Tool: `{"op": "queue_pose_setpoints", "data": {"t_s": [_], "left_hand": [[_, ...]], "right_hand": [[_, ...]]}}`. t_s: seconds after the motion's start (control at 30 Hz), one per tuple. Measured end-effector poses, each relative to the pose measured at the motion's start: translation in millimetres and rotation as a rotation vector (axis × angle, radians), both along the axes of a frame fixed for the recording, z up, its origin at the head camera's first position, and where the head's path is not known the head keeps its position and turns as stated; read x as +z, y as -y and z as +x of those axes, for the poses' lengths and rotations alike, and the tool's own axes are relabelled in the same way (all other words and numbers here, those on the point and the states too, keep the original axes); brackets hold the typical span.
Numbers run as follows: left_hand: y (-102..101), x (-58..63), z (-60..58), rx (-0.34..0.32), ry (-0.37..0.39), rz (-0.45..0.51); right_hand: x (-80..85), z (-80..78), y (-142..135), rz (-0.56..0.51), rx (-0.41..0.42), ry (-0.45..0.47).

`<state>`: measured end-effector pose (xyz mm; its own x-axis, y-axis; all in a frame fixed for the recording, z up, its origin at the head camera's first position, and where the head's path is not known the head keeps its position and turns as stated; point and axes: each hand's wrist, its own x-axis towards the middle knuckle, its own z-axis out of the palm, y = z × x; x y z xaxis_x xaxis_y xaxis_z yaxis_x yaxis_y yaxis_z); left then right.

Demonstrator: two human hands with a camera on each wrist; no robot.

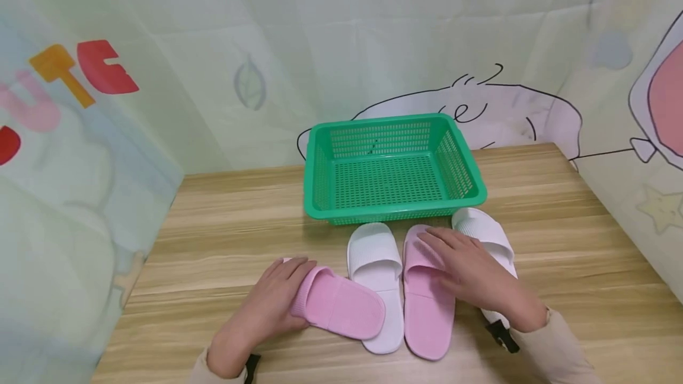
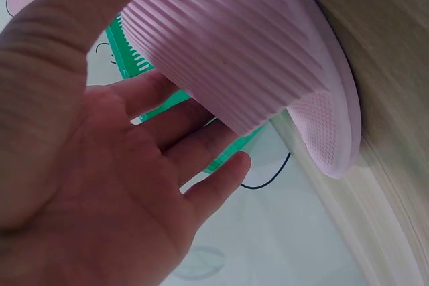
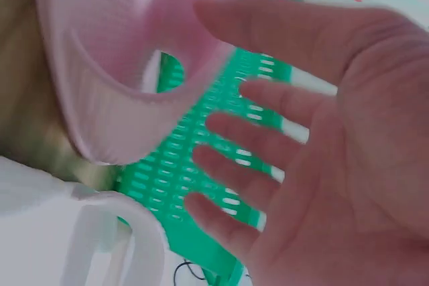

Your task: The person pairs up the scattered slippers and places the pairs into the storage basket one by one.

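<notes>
My left hand grips the toe end of a pink slipper, its thumb and fingers on either side of the ribbed strap. The heel of that slipper overlaps a white slipper, which lies toe toward the basket. Over a second pink slipper hovers my right hand, fingers spread and extended; in the right wrist view its thumb is close to the slipper's strap, and contact cannot be told. Another white slipper lies partly hidden beneath the right hand and wrist.
Behind the slippers stands a green plastic basket with perforated walls, nothing in it. The wooden table meets a printed cloth backdrop at the back and sides.
</notes>
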<state>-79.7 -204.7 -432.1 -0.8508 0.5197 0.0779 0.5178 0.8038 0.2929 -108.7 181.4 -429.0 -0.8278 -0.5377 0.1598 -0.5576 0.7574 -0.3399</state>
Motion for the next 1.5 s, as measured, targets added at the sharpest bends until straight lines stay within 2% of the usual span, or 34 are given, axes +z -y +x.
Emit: {"op": "queue_pose_setpoints", "data": {"t_s": [0.13, 0.23, 0.63, 0.9, 1.2, 1.5], "left_hand": [[0, -0.1, -0.7, 0.006, 0.005, 0.001], [1, 0.3, -1.0, 0.004, 0.006, 0.000], [1, -1.0, 0.0, -0.012, -0.010, -0.008], [2, 0.4, 1.5, -0.012, -0.017, -0.012], [0, -0.6, 1.5, 0.011, 0.008, -0.001], [-2, -0.5, 1.5, 0.027, 0.010, 0.016]], "right_hand": [[2.5, 4.9, -2, 0.022, 0.097, 0.021], [2.2, 8.4, -3, 0.033, 0.128, 0.038], [-11.2, 10.2, -8, 0.066, 0.102, 0.047], [-10.5, 9.4, -5, 0.100, 0.083, 0.078], [-15.9, 9.2, -4, 0.117, 0.085, 0.010], [-16.4, 7.9, -2, 0.125, 0.069, 0.013]]}}
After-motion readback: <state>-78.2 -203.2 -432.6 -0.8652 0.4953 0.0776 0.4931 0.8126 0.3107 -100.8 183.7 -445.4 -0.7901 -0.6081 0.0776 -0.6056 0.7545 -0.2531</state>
